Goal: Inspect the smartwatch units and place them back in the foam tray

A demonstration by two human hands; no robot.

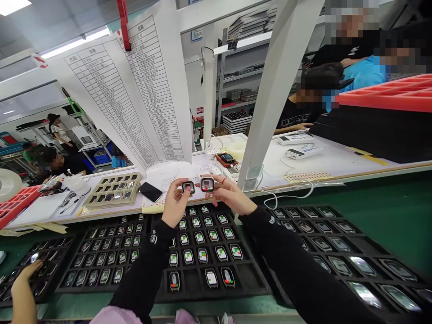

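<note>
My left hand (pixel 174 204) pinches a smartwatch body (pixel 188 187) without a strap, with the thumb resting over part of its face. Beside it, my right hand (pixel 232 196) grips another smartwatch (pixel 207 184), whose lit screen faces me. Both watches are held upright, close together, at the front edge of the raised shelf. Below them lies a black foam tray (pixel 192 292) of watches in slots, many with green and white lit screens. Two slots in its nearest row hold no watch.
More trays of watches lie left (pixel 64 288) and right (pixel 357 245). A co-worker's hand (pixel 32 270) reaches over the far-left tray. On the shelf are a phone (pixel 150 192) and a beige tray (pixel 113 193). A white post (pixel 270 90) and hanging printed sheet (pixel 135 99) stand ahead.
</note>
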